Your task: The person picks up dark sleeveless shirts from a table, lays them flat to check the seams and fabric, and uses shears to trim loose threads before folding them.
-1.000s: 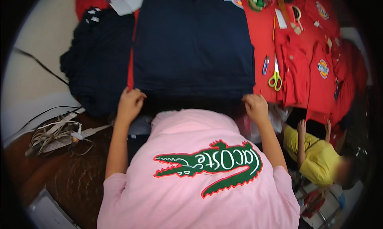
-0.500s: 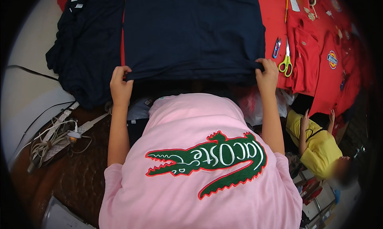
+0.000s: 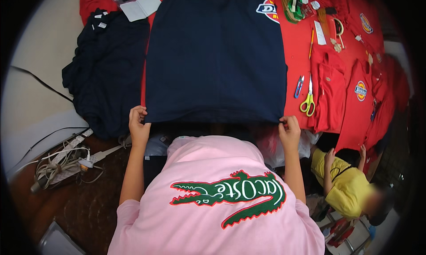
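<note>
A navy garment (image 3: 213, 68) lies spread out in front of me, narrowing toward its far end, with a printed badge (image 3: 268, 10) at its far right. Its near edge hangs at the table's front edge. My left hand (image 3: 139, 126) pinches the near left corner between thumb and fingers. At the opposite corner, my right hand (image 3: 289, 133) holds the same edge in a similar pinch. Between the hands the edge runs nearly straight.
Left of the garment lies a heap of navy cloth (image 3: 108, 73), with a white card (image 3: 141, 6) beyond. Yellow-handled scissors (image 3: 307, 105), blue thread snips (image 3: 299, 86) and a pencil (image 3: 311, 44) lie right on red cloth. A person in yellow (image 3: 348, 190) handles red garments (image 3: 355, 104).
The view has shifted, showing more of the garment's far end and its badge. The near edge, bunched before, now looks flatter and straighter. Both hands still hold the corners.
</note>
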`<state>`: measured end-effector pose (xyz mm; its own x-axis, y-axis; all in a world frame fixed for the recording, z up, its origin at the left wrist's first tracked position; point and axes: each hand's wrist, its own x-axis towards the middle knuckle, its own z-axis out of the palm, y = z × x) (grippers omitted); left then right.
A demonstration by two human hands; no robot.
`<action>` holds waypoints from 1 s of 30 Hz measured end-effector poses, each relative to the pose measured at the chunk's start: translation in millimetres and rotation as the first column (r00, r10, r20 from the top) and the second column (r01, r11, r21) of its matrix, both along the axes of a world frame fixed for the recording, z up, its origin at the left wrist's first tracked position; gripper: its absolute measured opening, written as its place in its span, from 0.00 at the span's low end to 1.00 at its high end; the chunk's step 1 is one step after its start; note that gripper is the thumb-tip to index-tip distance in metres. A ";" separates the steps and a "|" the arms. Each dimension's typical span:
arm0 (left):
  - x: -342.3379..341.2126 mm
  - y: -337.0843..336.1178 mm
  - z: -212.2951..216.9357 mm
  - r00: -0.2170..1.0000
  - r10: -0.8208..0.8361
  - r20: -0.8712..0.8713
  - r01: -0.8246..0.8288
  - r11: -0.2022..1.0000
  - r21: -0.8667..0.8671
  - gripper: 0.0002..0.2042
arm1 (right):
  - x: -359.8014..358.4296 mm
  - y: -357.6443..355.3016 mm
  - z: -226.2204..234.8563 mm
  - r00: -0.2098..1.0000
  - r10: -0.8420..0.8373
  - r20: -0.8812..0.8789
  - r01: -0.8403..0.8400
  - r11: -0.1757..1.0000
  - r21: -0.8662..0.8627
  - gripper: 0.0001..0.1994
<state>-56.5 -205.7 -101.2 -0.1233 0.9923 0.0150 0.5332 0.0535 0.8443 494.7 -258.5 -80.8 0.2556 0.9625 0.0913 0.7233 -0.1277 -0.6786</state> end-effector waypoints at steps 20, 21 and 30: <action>114.6 123.1 57.1 0.825 -0.506 -0.251 0.511 0.858 -0.051 0.19 | -133.4 146.4 44.3 0.952 0.155 -0.266 -0.149 0.988 0.043 0.25; 149.9 142.0 42.5 0.794 -0.536 -0.286 0.568 0.823 0.034 0.24 | -162.0 163.0 34.5 0.925 0.317 -0.207 -0.294 0.946 0.135 0.28; 116.6 223.4 -22.0 0.629 -0.154 -0.762 0.385 0.913 0.134 0.37 | -72.1 231.1 -46.1 0.810 0.101 0.578 -0.165 0.985 0.058 0.41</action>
